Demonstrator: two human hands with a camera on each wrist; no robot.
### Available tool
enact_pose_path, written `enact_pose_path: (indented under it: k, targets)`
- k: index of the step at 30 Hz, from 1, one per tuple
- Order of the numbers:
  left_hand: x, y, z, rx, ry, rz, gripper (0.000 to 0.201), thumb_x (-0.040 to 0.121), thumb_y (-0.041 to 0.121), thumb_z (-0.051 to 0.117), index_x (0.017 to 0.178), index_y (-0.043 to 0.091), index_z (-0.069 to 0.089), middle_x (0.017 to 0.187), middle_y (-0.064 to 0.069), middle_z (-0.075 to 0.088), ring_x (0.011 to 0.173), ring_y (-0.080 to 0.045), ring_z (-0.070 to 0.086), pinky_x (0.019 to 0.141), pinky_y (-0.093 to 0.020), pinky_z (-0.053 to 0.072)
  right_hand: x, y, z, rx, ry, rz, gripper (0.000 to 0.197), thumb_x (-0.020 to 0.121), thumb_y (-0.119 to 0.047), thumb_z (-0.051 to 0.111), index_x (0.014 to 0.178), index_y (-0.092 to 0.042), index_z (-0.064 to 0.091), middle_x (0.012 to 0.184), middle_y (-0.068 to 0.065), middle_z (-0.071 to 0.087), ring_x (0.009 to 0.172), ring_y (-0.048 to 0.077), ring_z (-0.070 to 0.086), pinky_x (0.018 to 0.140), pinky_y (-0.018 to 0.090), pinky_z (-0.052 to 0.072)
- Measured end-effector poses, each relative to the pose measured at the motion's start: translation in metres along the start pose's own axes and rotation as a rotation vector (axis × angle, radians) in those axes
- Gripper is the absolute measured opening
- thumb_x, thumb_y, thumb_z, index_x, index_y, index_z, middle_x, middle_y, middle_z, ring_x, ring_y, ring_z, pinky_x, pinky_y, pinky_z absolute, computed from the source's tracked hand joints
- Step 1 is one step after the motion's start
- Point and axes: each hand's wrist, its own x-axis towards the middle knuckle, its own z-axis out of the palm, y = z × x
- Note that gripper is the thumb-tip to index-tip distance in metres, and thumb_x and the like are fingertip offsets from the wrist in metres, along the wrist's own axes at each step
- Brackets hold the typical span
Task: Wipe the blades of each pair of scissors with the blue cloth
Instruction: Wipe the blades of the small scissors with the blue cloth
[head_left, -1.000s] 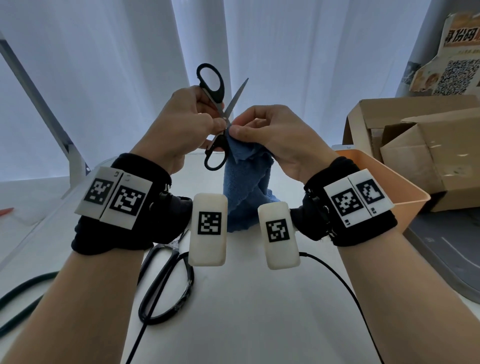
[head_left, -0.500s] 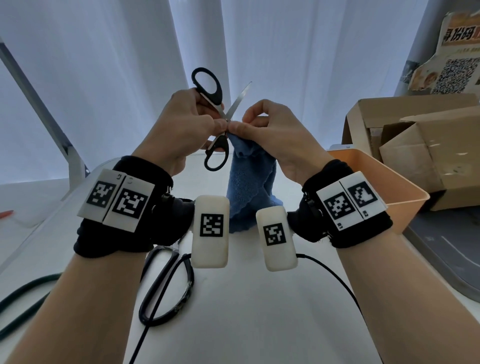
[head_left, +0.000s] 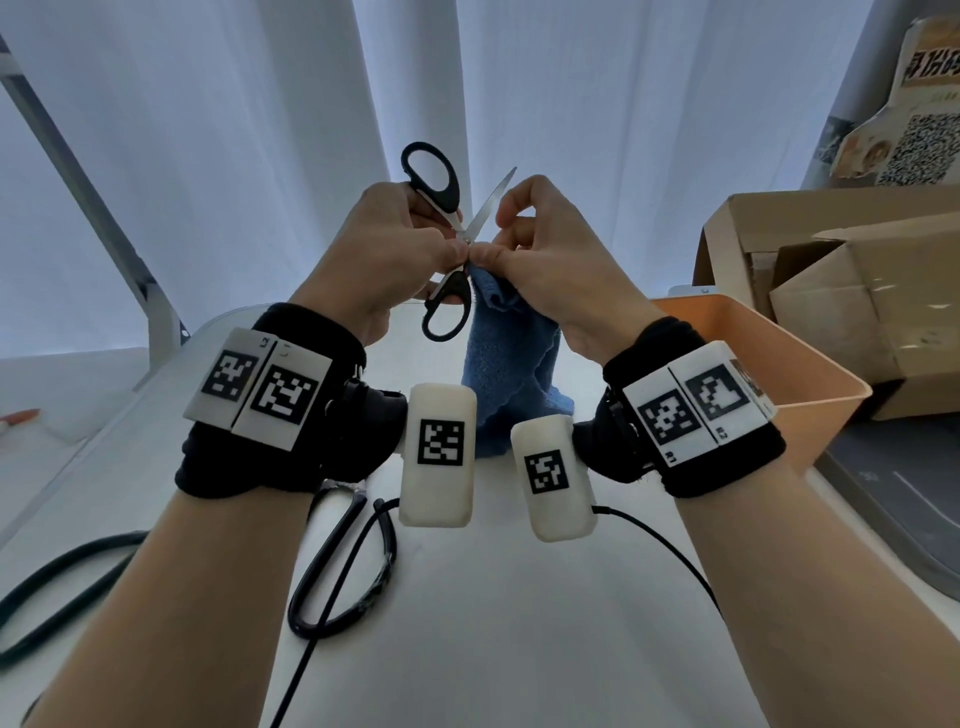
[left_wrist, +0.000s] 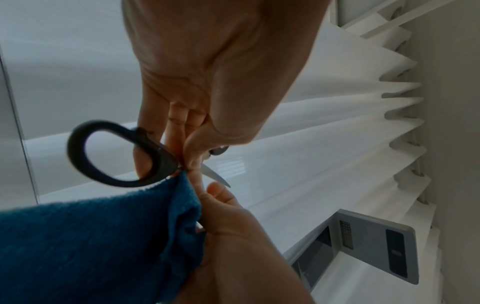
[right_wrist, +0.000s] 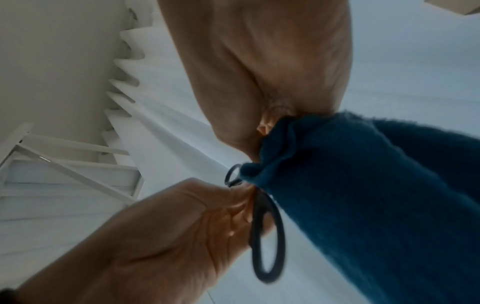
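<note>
A small pair of black-handled scissors (head_left: 441, 244) is being held up above the white table (head_left: 519, 623), blades spread, pinched near the pivot by the left hand (head_left: 384, 249). The blue cloth (head_left: 498, 364) is being pinched against the lower blade by the curled fingers of the right hand (head_left: 550, 254) (its tail is hanging to the tabletop). A second, larger pair of scissors (head_left: 337, 571) is lying flat below the left wrist, well apart from the orange bin (head_left: 810, 374) at the table's right edge.
</note>
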Motion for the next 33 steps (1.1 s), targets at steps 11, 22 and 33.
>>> enact_pose_path:
  k: [11,22,33]
  targets:
    - [0.0,0.005,0.005,-0.022,0.02,0.036,0.02,0.091,-0.004,0.064,0.11,0.003,0.06,0.092,-0.009,0.065,0.077,-0.016,0.071,0.061,-0.029,0.061,-0.001,-0.003,-0.005,0.034,-0.002,0.001,0.028,0.094,-0.018,0.068,0.107,-0.017,0.043,0.084,0.008,0.057,0.07,0.014,0.055,0.063,0.023,0.045]
    - [-0.002,0.005,0.004,-0.008,-0.014,-0.006,0.015,0.092,-0.004,0.06,0.101,0.007,0.06,0.094,-0.01,0.068,0.079,-0.016,0.07,0.066,-0.035,0.064,-0.001,-0.006,-0.015,0.024,-0.125,0.022,0.03,0.092,-0.001,0.064,0.109,-0.015,0.045,0.08,0.003,0.06,0.063,0.009,0.057,0.058,0.018,0.047]
    - [-0.002,0.006,0.005,-0.046,-0.012,-0.026,0.021,0.094,-0.005,0.056,0.114,0.002,0.06,0.094,-0.009,0.067,0.082,-0.018,0.069,0.063,-0.03,0.062,-0.002,-0.008,-0.02,0.029,-0.165,-0.01,0.033,0.092,0.002,0.061,0.115,-0.014,0.043,0.082,0.003,0.061,0.067,0.009,0.059,0.06,0.018,0.047]
